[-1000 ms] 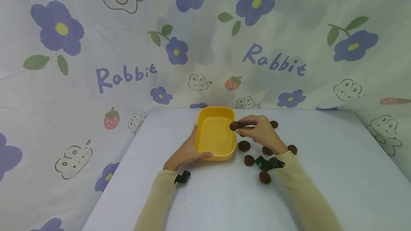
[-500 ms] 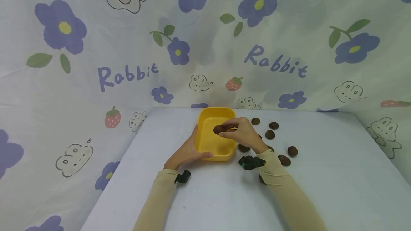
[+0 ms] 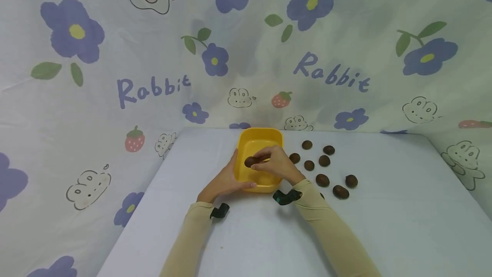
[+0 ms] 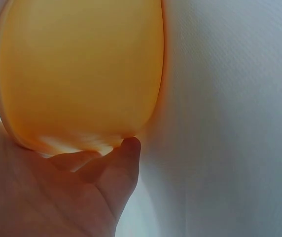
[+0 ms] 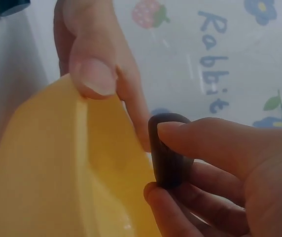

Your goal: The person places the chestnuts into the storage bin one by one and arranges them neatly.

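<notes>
A yellow plastic box [image 3: 259, 189] sits on the table with its opening up. My left hand [image 3: 223, 184] grips its near left corner, thumb along the near rim and fingers on the left side. In the left wrist view, that hand [image 4: 77, 190] lies against the yellow wall. Over the box's inside, my right hand [image 3: 277, 163] pinches a chestnut [image 3: 251, 162] between thumb and fingers. The right wrist view has the dark brown chestnut [image 5: 169, 158] at the fingertips, close to the box wall [image 5: 37, 163]. The part of the floor under the right hand is hidden.
Several loose chestnuts [image 3: 322, 180] lie scattered right of the box, some partly covered by the right forearm. A white cloth covers the table [image 3: 399, 208]. Behind hangs a printed curtain [image 3: 253, 54]. Each wrist wears a dark device [image 3: 286, 197].
My right hand has carried the chestnut leftward, from the box's right rim to over its inside. The loose chestnuts show more now. My left hand stays on the box.
</notes>
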